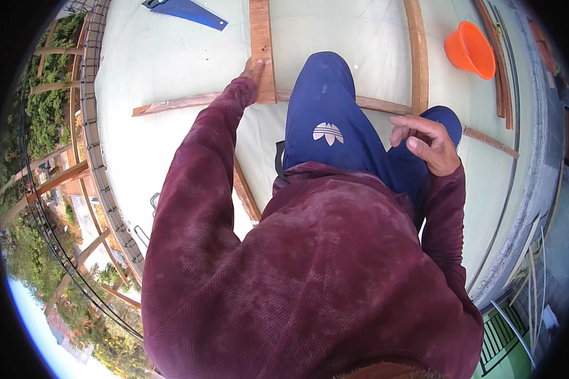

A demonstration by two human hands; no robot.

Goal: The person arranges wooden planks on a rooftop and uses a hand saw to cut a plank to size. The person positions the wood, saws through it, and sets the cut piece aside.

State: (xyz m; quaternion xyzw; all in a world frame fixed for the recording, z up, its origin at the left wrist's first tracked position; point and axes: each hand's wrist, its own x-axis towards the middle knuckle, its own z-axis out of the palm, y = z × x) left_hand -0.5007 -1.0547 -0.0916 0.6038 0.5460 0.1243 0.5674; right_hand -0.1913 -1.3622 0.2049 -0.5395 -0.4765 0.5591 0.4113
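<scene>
My left hand [253, 72] reaches forward and rests on the near end of a vertical wooden board [262, 35], its fingers lying on the left part of the wood. That board meets a crosswise batten [177, 103] on the pale sheeted surface [164, 145]. My right hand [430, 140] hovers by my right knee, fingers apart and slightly bent, holding nothing. A second long board [417, 57] runs beyond it, and my bent legs in blue trousers hide part of the crosswise batten.
A blue hand saw [189, 14] lies at the upper left, and an orange bucket [471, 50] is at the upper right beside loose strips [499, 69]. A ledge edge [91, 82] borders the left, with wooden framing, cables and trees beyond. Another edge curves along the right.
</scene>
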